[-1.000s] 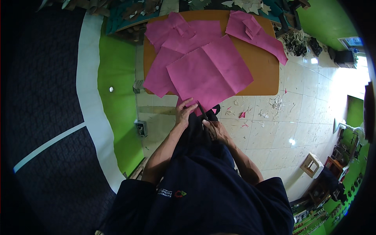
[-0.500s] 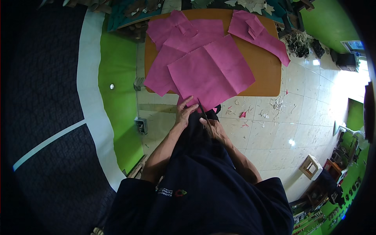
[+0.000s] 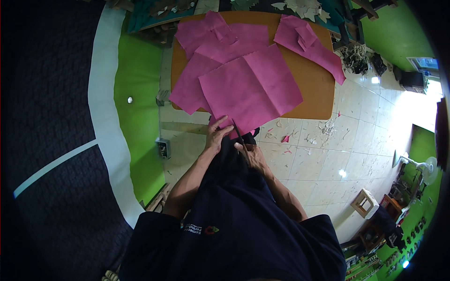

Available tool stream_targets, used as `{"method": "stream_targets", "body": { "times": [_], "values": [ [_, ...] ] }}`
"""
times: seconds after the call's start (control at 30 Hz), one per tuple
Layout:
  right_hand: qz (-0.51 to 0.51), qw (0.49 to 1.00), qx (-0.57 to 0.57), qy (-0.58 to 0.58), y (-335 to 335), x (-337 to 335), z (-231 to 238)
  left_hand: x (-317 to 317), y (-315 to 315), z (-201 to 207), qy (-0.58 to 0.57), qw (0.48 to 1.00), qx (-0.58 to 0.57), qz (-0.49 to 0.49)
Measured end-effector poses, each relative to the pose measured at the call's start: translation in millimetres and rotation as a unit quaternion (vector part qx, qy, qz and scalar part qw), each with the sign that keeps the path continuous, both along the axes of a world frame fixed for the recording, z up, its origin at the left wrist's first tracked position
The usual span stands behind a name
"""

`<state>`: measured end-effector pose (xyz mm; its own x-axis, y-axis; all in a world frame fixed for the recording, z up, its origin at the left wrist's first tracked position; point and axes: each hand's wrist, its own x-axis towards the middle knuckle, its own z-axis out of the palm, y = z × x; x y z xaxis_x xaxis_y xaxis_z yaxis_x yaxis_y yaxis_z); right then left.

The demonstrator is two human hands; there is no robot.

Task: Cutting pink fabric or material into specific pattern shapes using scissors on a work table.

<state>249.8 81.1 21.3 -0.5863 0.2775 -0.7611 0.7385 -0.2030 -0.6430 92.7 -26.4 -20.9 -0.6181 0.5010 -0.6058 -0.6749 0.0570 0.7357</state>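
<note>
One orange counter (image 3: 313, 89) carries several overlapping pink sheets: one large sheet (image 3: 251, 89) in front, at least two more behind it at the far left (image 3: 206, 33), and one separate piece (image 3: 307, 42) at the far right. Two hands are at work, the left hand (image 3: 218, 133) and the right hand (image 3: 251, 154), with one pair of scissors (image 3: 239, 136) between them. Paper scraps (image 3: 283, 138) on the tiled floor are too many and too small to count.

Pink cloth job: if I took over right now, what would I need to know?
Left hand: pressing the near edge of the top pink cloth, which hangs over the table.
Right hand: holding scissors, blades at that near edge.
More pink pieces lie behind and to the right.
Done: some scraps lie on the floor.
Left: this cut looks barely begun.
</note>
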Motion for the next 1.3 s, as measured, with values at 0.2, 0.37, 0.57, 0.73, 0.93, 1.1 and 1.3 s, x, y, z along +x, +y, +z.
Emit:
{"method": "stream_targets", "body": {
  "times": [0.2,0.37,0.57,0.73,0.93,1.1,1.3],
  "values": [
    [-0.009,0.999,0.002,-0.034,1.2,0.7,10.3,-3.4,-0.1,0.8,-0.035,0.999,-0.025,0.004],
    [0.002,0.999,-0.018,-0.039,5.3,-2.7,19.1,-9.8,-1.7,-7.9,0.012,0.999,-0.032,0.021],
    [-0.003,0.999,-0.034,-0.037,6.7,-12.9,16.7,-9.0,-2.6,-7.4,0.002,1.000,-0.021,0.016],
    [-0.019,0.998,-0.042,-0.029,4.5,-15.0,8.1,-8.4,-0.7,-5.9,-0.007,1.000,-0.019,0.022],
    [-0.013,1.000,-0.017,-0.014,6.0,-17.2,14.2,-7.4,0.7,0.8,0.012,0.999,-0.027,0.021],
    [0.011,0.999,-0.027,-0.029,7.2,-19.1,15.4,-7.3,-1.7,-7.9,0.019,0.999,-0.021,0.026],
    [0.008,0.999,-0.032,-0.027,7.6,-18.1,16.2,-7.4,-0.5,-0.5,0.014,1.000,-0.009,0.025]
  ]
}}
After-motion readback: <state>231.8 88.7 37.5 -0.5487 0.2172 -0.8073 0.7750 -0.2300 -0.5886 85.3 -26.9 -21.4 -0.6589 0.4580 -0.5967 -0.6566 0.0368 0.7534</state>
